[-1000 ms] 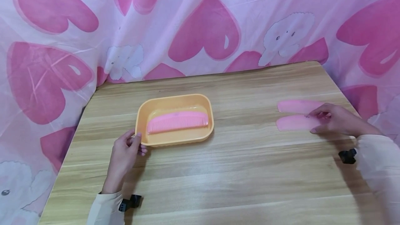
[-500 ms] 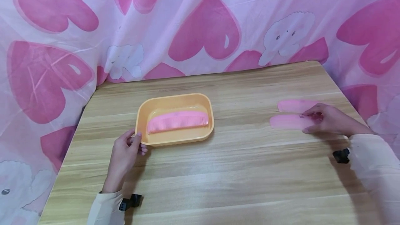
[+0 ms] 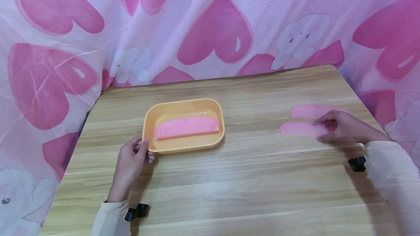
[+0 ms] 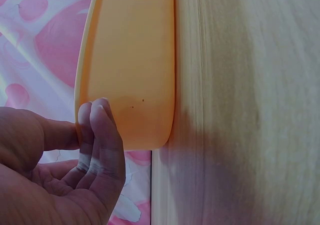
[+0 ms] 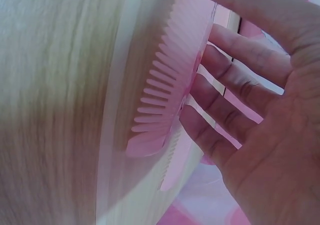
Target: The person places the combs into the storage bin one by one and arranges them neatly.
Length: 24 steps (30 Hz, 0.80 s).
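My left hand [image 3: 129,161] pinches the near left corner of an orange plastic basin [image 3: 218,109] at its rim; the left wrist view shows the thumb on the rim and curled fingers [image 4: 107,140] against the outer wall. Inside the basin lies a pink comb [image 3: 187,126], teeth toward me. At the right, my right hand [image 3: 346,126] pinches another pink comb [image 3: 298,129] by its right part, thumb on the near side. Its wide teeth [image 5: 160,90] point to the table side in the right wrist view. Just behind it lies a third pink comb [image 3: 305,111], partly covered by the hand.
The wood-patterned table [image 3: 229,185] ends at the back against a pink heart-print curtain [image 3: 210,28], which also hangs at both sides. Black wrist cameras [image 3: 357,164] sit under both sleeves.
My right hand has shifted left with the held comb, mostly during the first half second. The basin, the left hand and the other two combs have kept their places.
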Available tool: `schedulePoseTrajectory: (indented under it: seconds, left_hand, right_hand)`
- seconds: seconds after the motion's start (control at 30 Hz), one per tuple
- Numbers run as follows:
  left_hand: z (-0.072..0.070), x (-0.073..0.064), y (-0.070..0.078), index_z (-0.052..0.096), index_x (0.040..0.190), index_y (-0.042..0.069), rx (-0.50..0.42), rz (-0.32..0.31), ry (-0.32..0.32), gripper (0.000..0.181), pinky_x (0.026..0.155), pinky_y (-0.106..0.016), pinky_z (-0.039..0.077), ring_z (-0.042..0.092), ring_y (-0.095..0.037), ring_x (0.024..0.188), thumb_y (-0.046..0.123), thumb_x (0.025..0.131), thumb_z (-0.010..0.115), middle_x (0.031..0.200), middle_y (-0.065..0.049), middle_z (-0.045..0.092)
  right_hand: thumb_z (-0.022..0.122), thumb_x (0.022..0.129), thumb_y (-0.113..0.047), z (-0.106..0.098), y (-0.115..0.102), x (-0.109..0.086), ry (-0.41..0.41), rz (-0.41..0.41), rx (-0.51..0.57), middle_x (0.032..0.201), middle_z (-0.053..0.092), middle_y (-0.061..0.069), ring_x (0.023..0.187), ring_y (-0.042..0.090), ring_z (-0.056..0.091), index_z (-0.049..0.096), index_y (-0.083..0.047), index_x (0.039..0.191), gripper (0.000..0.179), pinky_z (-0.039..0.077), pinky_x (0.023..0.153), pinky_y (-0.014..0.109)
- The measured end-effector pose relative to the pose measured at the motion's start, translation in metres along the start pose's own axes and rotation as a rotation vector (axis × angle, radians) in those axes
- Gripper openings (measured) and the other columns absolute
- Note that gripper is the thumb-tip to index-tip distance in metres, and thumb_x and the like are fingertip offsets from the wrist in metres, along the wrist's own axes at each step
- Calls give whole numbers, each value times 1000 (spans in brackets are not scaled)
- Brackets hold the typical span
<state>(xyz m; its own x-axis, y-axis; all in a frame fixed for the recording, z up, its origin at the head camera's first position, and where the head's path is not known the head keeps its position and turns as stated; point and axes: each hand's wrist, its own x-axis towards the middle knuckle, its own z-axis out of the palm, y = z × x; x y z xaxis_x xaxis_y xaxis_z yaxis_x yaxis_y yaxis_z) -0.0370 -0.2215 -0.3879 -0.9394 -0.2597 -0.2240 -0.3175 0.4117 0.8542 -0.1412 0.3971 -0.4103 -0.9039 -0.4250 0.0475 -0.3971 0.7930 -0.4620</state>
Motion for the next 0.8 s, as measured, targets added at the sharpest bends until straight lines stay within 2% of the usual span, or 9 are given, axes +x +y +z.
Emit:
schedulePoseTrajectory:
  seconds: [0.13, 0.37, 0.6, 0.8]
  left_hand:
    - [0, 0, -1, 41, 150, -4, -7, 4, -2, 50, 62, -25, 61, 66, -14, 69, 23, 109, 48, 90, -16, 66]
    - [0, 0, -1, 42, 150, -4, -15, 7, -4, 49, 63, -26, 61, 66, -14, 69, 22, 109, 48, 89, -17, 66]
    - [-1, 0, -1, 41, 150, -4, -12, -6, -4, 49, 63, -26, 61, 66, -14, 69, 23, 109, 47, 90, -16, 66]
    - [0, 2, 0, 43, 150, -2, -3, -29, 3, 48, 63, -26, 61, 67, -15, 71, 24, 109, 47, 94, -20, 68]
  right_hand:
    - [98, 63, -18, 1, -5, 3, -27, 33, 12, 94, 66, 1, 78, 10, 49, 77, -3, 105, 49, 42, 64, 15]
    - [97, 65, -19, 4, -15, 11, -45, 3, 24, 83, 61, -3, 74, 13, 49, 78, -5, 103, 45, 42, 61, 19]
    - [97, 66, -26, 7, -28, 20, -89, 58, 34, 85, 58, 0, 79, 17, 49, 76, -3, 107, 51, 43, 64, 20]
    - [96, 68, -27, 12, -38, 27, -125, 87, 71, 80, 55, 2, 75, 17, 48, 76, -6, 104, 47, 40, 61, 21]
